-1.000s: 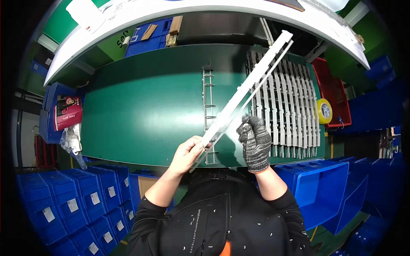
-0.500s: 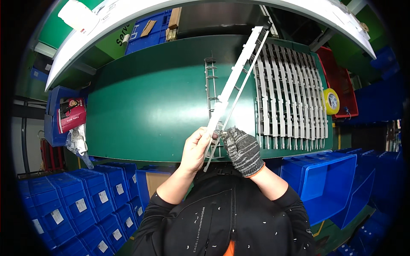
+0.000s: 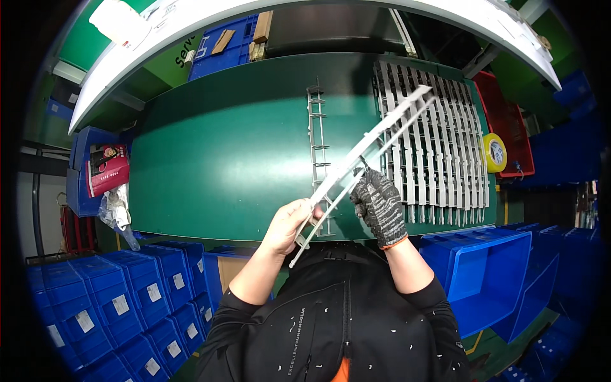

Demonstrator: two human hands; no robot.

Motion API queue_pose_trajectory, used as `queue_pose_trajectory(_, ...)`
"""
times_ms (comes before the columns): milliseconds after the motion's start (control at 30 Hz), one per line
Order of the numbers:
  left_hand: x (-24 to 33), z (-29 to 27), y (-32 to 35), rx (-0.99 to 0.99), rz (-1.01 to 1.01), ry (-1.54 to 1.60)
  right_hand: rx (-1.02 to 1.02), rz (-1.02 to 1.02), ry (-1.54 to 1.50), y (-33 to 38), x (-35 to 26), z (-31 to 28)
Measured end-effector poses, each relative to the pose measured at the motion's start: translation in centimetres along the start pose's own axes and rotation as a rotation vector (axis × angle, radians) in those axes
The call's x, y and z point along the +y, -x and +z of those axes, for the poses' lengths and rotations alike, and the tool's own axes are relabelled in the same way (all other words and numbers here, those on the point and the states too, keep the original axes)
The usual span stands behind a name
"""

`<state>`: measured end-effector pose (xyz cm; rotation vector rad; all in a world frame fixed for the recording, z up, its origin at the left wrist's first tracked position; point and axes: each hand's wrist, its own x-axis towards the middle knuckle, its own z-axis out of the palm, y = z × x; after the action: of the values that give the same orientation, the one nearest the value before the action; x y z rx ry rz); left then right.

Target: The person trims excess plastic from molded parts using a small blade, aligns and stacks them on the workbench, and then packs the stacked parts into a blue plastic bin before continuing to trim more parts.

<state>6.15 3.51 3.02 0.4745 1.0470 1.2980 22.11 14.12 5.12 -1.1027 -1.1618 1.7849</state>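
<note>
A long, narrow metal rail frame (image 3: 356,159), with a pale broad strip joined to a thin rod, slants from near my body up to the right. My bare left hand (image 3: 289,224) is closed around its lower end. Wearing a grey-and-black knit glove with an orange cuff, my right hand (image 3: 380,207) has its fingers curled at the thin rod about midway along. Behind the held piece, a similar ladder-like metal frame (image 3: 312,127) lies on the green tabletop (image 3: 216,153). The upper end of my piece overlaps a row of several like frames (image 3: 449,153) lying side by side.
Right of the row are a yellow tape roll (image 3: 494,153) and a red bin (image 3: 509,127). An open blue crate (image 3: 487,280) stands below the table's right edge, with stacked blue crates (image 3: 121,299) at lower left. A blue box (image 3: 83,172) with a red packet hangs at the left edge.
The held rail frame has tipped to the right and its far end has come down over the row. My right hand has moved up along it, away from my left hand.
</note>
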Motion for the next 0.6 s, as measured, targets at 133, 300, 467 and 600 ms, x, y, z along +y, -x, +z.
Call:
queue_pose_trajectory(133,-0.8,-0.6,-0.1,-0.156,-0.018,0.179,-0.066,0.131,-0.142,-0.2,-1.7,0.7)
queue_pose_trajectory(300,1.5,2.1,0.9,-0.025,0.156,-0.340,-0.218,0.108,-0.145,-2.0,-3.0,1.3)
queue_pose_trajectory(467,1.8,0.3,0.9,0.023,0.055,-0.170,-0.119,-0.412,0.612,-2.1,-3.4,2.8)
queue_pose_trajectory(600,2.3,-0.3,1.2,0.141,0.059,-0.141,-0.337,-0.343,0.764,0.4,-2.1,1.7)
